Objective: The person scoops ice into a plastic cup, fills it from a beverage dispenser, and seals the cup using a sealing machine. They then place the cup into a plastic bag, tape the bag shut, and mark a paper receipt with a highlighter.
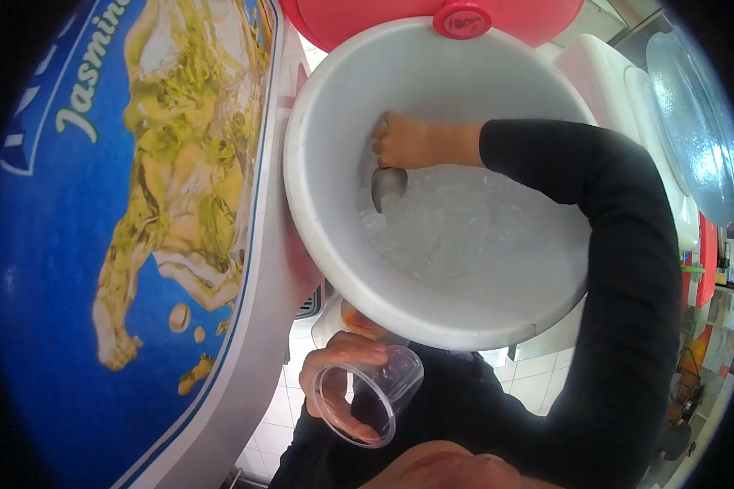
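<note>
A large white tub (318, 212) fills the middle of the view, its open mouth turned toward the camera and its floor heaped with ice (457, 236); a red lid (383, 20) shows behind its upper rim, and a big blue container printed with "Jasmine" (65, 244) stands just beside it on the left. The right hand (404, 140) is deep inside the tub, fingers wrapped shut round the handle of a metal scoop (387, 187) — the scoop's long axis runs down from the fist, bowl end buried at the left edge of the ice pile, close to the tub wall. The left hand (334, 371) waits outside and below the tub's lower rim, fingers curled closed round a clear plastic cup (371, 395), which is tipped with its open mouth facing the camera. So the cup lies below and slightly left of the scoop — the tub's rim stands between them, and the two hands are well apart.
</note>
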`<state>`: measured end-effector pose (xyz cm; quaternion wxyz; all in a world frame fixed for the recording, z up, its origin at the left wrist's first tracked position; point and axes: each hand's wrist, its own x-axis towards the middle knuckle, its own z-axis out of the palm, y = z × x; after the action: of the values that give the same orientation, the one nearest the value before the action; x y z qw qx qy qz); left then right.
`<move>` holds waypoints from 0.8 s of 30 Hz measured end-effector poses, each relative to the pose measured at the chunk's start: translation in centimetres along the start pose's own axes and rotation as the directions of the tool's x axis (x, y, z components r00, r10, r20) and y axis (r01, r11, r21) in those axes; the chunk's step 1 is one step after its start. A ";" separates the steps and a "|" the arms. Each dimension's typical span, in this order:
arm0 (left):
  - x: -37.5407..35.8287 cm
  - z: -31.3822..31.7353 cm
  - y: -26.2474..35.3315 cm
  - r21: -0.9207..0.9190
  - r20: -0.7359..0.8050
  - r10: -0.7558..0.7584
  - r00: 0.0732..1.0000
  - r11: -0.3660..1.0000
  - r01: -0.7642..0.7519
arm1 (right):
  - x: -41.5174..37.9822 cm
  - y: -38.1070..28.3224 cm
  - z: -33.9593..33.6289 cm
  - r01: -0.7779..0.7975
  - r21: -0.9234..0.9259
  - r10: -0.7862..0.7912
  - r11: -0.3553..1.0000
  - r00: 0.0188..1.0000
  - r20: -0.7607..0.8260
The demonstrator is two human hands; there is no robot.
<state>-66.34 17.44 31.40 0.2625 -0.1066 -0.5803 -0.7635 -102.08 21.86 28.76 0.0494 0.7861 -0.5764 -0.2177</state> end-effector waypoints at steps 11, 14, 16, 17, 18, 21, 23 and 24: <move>-0.5 0.3 0.5 0.035 -0.010 -0.036 0.999 0.999 0.036 | 1.8 -0.2 -3.1 -0.113 0.086 0.116 0.990 0.993 -0.031; -0.7 0.5 0.2 0.014 -0.021 -0.040 0.999 0.999 0.040 | 1.7 -1.5 -1.5 0.008 -0.085 -0.012 0.996 0.999 -0.044; -0.8 0.5 0.2 0.008 -0.017 -0.035 0.999 0.999 0.036 | 2.3 -1.1 0.1 0.157 -0.019 -0.158 0.987 0.973 -0.171; -0.8 0.6 0.2 0.002 -0.021 -0.035 0.999 0.999 0.035 | 2.3 -0.6 0.6 0.161 -0.022 -0.163 0.987 0.972 -0.167; -0.7 0.5 0.3 0.011 -0.017 -0.033 0.999 0.999 0.033 | 2.3 -0.1 0.3 0.099 0.089 -0.093 0.991 0.993 -0.067; -1.0 0.5 0.6 0.012 -0.017 -0.036 0.999 0.999 0.036 | 1.7 2.0 -2.9 -0.016 0.267 -0.022 0.964 0.990 0.137; -0.9 0.5 0.4 0.019 -0.033 -0.042 0.999 0.999 0.043 | 1.8 0.8 -3.9 -0.046 0.360 -0.050 0.932 0.966 0.252; -0.6 0.5 0.4 0.023 -0.029 -0.041 0.999 0.999 0.041 | 2.1 -1.1 -3.2 0.009 0.254 -0.051 0.967 0.986 0.158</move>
<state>-65.72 18.01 31.64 0.2564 -0.0805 -0.5876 -0.7632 -99.36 19.74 30.68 -0.1019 0.7742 -0.5895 -0.2067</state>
